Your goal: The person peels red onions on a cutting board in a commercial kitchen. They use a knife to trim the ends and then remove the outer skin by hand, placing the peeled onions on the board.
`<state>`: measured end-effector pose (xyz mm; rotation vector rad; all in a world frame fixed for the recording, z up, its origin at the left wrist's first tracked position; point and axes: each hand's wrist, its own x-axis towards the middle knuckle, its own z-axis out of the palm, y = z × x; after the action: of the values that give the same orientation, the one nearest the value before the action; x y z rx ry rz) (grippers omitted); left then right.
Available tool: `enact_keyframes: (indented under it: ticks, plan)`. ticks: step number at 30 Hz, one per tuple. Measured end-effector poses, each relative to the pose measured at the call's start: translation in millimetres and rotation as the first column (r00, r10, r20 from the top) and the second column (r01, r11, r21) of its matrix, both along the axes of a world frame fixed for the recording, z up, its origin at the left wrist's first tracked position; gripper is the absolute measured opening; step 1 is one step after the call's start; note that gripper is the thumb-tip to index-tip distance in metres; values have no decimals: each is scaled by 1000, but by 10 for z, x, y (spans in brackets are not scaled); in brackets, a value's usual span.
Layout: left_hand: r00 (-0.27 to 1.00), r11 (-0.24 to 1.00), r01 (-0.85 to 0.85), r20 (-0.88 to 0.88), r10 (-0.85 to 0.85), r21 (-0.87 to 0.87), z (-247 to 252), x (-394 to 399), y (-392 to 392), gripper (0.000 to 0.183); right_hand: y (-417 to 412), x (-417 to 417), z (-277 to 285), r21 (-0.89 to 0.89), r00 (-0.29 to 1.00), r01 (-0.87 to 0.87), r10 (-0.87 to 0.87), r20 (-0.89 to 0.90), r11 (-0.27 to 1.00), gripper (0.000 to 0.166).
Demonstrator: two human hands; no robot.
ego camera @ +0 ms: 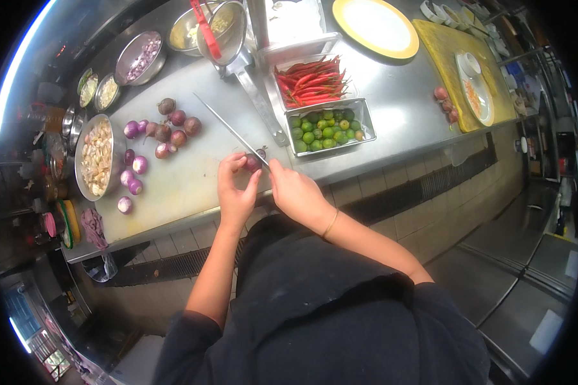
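Observation:
My left hand [237, 187] holds a red onion [253, 163] against the white cutting board [173, 178], near its front edge. In my right hand [296, 192] is a long knife [229, 126], its handle hidden in the fist. The blade lies across the right end of the onion, with a small end piece [261, 153] just beyond it. Left of my hands are several unpeeled red onions [177, 118] in a cluster and several peeled purple ones [139, 164]. A metal bowl [119, 159] of garlic cloves stands at the board's left.
Behind the board are a bowl of chopped onion [159, 65] and a strainer [238, 36]. To the right stand a container of red chillies [313, 82], a metal tray of limes [327, 130], a yellow-rimmed plate [407, 48] and a yellow cutting board [438, 53]. A cloth [93, 228] lies at far left.

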<state>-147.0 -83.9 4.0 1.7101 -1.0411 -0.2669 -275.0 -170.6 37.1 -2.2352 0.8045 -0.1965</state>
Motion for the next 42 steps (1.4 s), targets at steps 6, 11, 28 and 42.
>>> enact_keyframes:
  ticks: [6,11,28,42]
  plan:
    - [998,999,-52,-44,52,0,-71,91,63,37,-6,-308,198,51,973,60,-70,220,997,14]
    - [960,960,-276,74,272,48,-16,608,207,39,-99,-863,366,179,954,108,-153,259,978,13]
    - [502,643,755,519,-692,128,541,-2313,-3324,38,-208,-1501,-30,104,970,-33,7,242,994,16]
    - [744,733,667,67,-665,-131,763,-2088,-2804,28,-351,-1562,-61,211,974,-178,141,178,961,22]
